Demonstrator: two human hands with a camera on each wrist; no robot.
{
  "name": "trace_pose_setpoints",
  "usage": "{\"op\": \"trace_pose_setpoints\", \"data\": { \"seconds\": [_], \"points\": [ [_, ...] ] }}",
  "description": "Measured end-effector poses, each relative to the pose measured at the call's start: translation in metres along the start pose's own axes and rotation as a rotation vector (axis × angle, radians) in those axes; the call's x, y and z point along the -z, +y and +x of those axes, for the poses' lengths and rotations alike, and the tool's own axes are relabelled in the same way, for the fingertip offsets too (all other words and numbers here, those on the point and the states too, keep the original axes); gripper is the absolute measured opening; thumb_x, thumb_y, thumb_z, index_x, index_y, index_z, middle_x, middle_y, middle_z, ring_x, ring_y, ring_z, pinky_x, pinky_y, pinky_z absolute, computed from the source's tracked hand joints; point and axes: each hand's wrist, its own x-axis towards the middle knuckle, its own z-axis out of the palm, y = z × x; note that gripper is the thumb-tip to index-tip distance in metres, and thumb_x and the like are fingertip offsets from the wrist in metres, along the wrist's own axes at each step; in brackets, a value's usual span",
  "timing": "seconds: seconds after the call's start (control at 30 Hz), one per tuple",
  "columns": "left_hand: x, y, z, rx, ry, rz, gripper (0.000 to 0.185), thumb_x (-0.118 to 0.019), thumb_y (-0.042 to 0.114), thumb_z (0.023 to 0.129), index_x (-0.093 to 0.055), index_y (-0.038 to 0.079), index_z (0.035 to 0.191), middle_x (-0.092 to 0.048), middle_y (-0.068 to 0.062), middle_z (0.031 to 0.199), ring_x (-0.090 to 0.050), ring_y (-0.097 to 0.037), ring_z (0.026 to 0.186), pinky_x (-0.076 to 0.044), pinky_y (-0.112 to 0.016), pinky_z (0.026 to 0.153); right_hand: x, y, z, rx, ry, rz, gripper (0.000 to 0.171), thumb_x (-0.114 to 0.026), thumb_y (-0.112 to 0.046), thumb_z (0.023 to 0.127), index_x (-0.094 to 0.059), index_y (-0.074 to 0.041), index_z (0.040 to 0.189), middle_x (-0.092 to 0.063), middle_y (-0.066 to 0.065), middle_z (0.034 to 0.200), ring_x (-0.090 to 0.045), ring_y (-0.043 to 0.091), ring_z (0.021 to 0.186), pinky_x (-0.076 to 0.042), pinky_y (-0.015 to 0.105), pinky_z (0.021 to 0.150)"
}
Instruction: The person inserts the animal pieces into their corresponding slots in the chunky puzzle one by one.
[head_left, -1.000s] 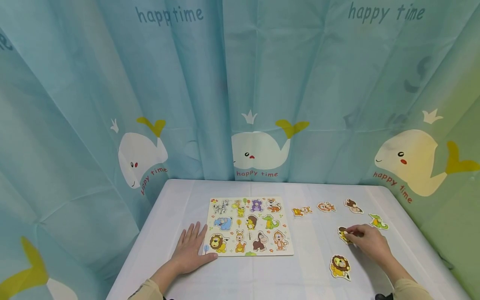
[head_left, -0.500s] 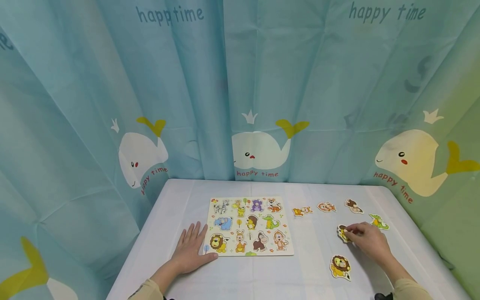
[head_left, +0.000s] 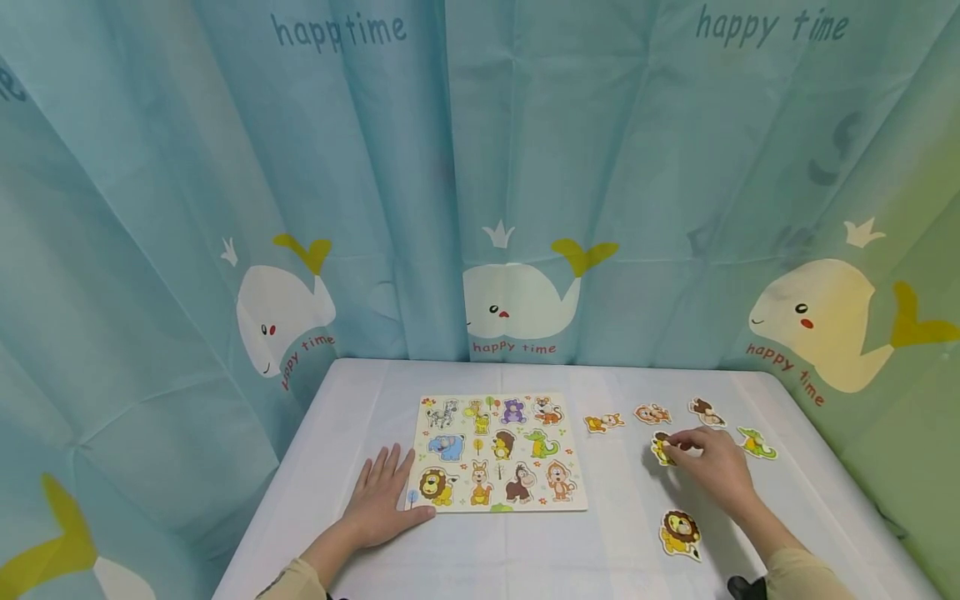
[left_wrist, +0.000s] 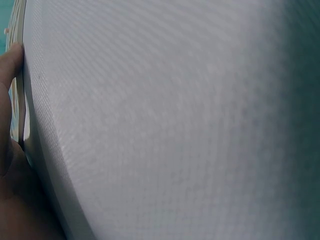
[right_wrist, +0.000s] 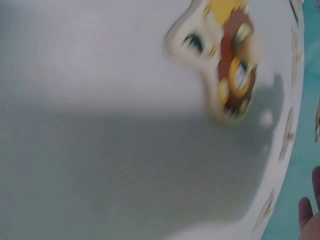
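A wooden animal puzzle board (head_left: 498, 451) lies on the white table (head_left: 525, 550). My left hand (head_left: 382, 497) rests flat beside the board's left edge, fingers straight, thumb against its front corner. My right hand (head_left: 705, 460) pinches a small brown and yellow animal piece (head_left: 661, 447) and holds it just over the table, right of the board. In the right wrist view a blurred lion piece (right_wrist: 231, 57) lies on the cloth. The left wrist view is mostly white cloth, with my thumb (left_wrist: 7, 75) at the board's edge (left_wrist: 20, 30).
Loose animal pieces lie right of the board: a lion (head_left: 680, 533) near the front, a crocodile (head_left: 756, 443), a brown piece (head_left: 707, 412), a monkey (head_left: 652, 413) and an orange piece (head_left: 603, 422). A blue whale-print curtain (head_left: 480, 183) closes in the table.
My right hand has moved left and away from me, carrying the brown and yellow piece toward the board. The left hand has stayed still.
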Motion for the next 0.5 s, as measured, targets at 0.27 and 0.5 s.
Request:
{"op": "trace_pose_setpoints", "data": {
  "seconds": [0.27,0.5],
  "points": [
    [-0.001,-0.001,0.001,0.004,-0.001,0.006,0.108,-0.065,0.070,0.086,-0.027,0.003,0.161,-0.014,-0.023,0.168,-0.005,-0.043,0.155,-0.001,-0.060,0.123,-0.009,-0.031,0.007,0.035,0.029,0.043,0.013,-0.081,-0.023,0.089,-0.078,-0.011,0.094,-0.069,0.006,0.095,-0.054,0.030,0.095,-0.036,0.051,0.081],
    [-0.001,-0.001,0.001,0.006,-0.004,0.001,0.108,-0.065,0.070,0.086,-0.027,0.003,0.161,-0.014,-0.023,0.168,-0.004,-0.042,0.155,-0.001,-0.060,0.123,-0.020,-0.051,0.012,0.072,0.040,0.068,0.011,-0.081,-0.022,0.089,-0.079,-0.013,0.094,-0.071,0.006,0.098,-0.054,0.030,0.095,-0.037,0.050,0.080]
  ]
}}
